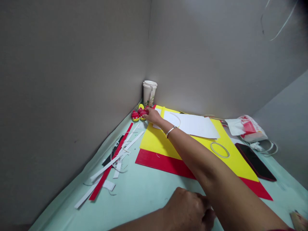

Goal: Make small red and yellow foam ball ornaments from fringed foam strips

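My right hand [152,116] is stretched far forward into the corner, its fingers closed on a small red and yellow round object [143,114]. A matching red and yellow object [135,116] sits just to its left, and a yellow one [141,106] lies behind. A silver bangle [170,131] circles that wrist. My left hand [189,210] rests near the bottom edge on the pale green surface, fingers curled under my right forearm; what they hold, if anything, is hidden.
A yellow corrugated sheet [163,144] lies on a red sheet [158,162], with white paper [196,125] and a thin ring [219,149] on top. Paper strips [115,158] litter the left. A white cup [149,93] stands in the corner. A dark phone [255,161] and plastic bag [250,129] lie right.
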The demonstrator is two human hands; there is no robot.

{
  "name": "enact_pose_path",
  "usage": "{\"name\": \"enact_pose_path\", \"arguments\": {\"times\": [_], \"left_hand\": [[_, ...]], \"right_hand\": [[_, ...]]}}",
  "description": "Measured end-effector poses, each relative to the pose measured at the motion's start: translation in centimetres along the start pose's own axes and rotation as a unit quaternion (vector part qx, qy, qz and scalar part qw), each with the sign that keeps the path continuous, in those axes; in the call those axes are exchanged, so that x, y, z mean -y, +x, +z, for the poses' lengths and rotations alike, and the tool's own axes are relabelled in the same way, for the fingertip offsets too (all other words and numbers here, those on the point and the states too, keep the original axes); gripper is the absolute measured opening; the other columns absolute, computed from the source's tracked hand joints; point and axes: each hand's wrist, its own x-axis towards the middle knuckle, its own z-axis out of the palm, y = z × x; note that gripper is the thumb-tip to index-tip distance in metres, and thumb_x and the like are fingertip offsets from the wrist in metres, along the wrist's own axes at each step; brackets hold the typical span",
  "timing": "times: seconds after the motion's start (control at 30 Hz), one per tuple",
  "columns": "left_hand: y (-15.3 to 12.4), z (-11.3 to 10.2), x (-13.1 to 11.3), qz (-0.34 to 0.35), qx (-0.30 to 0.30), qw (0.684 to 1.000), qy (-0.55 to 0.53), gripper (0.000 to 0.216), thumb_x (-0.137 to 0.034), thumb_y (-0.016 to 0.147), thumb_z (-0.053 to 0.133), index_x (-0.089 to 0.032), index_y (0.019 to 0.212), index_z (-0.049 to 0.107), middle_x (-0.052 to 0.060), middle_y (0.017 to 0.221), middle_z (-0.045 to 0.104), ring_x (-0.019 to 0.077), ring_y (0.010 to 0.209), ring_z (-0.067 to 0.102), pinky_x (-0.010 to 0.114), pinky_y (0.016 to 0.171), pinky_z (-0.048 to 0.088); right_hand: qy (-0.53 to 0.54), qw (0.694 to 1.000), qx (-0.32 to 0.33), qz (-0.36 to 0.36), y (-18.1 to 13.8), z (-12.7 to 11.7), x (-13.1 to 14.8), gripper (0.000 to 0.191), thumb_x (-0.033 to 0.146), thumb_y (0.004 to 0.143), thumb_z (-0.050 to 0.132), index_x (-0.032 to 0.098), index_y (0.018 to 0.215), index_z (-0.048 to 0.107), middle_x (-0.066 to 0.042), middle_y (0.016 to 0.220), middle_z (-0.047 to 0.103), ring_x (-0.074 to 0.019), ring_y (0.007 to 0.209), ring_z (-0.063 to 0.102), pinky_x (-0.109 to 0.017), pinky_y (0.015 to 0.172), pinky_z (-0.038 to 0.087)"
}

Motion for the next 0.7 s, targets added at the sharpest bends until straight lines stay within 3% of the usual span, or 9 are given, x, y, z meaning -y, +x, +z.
{"name": "enact_pose_path", "arguments": {"times": [0.33,0.57,0.7], "left_hand": [[-0.2,-0.1,0.1,0.001,-0.004,1.0,-0.008,0.013,-0.03,0.084,0.051,-0.021,0.075,0.055,-0.002,0.077,0.074,0.0154,0.061,0.067,0.024,0.047,0.032],[0.0,-0.4,-0.1,-0.011,0.011,1.0,-0.002,0.013,-0.03,0.083,0.052,-0.022,0.078,0.06,-0.001,0.075,0.074,0.0153,0.058,0.065,0.025,0.045,0.028],[0.0,0.1,0.2,0.001,-0.011,1.0,0.0,0.012,-0.03,0.082,0.052,-0.022,0.079,0.061,-0.001,0.075,0.074,0.0143,0.054,0.062,0.026,0.045,0.026]], "right_hand": [[0.007,1.0,-0.015,-0.005,-0.5,-0.5,-0.3,0.033,0.035,0.093,0.06,0.016,0.12,0.058,-0.008,0.114,0.064,-0.0214,0.098,0.064,-0.042,0.086,0.052],[-0.021,0.993,-0.11,-0.04,-0.8,-1.2,0.3,0.039,0.042,0.092,0.054,0.013,0.117,0.063,-0.014,0.118,0.059,-0.0252,0.109,0.057,-0.033,0.091,0.045],[-0.052,0.986,-0.132,-0.089,-0.5,-0.9,1.8,0.034,0.04,0.09,0.059,0.016,0.112,0.067,-0.011,0.118,0.057,-0.0241,0.116,0.048,-0.031,0.101,0.037]]}}
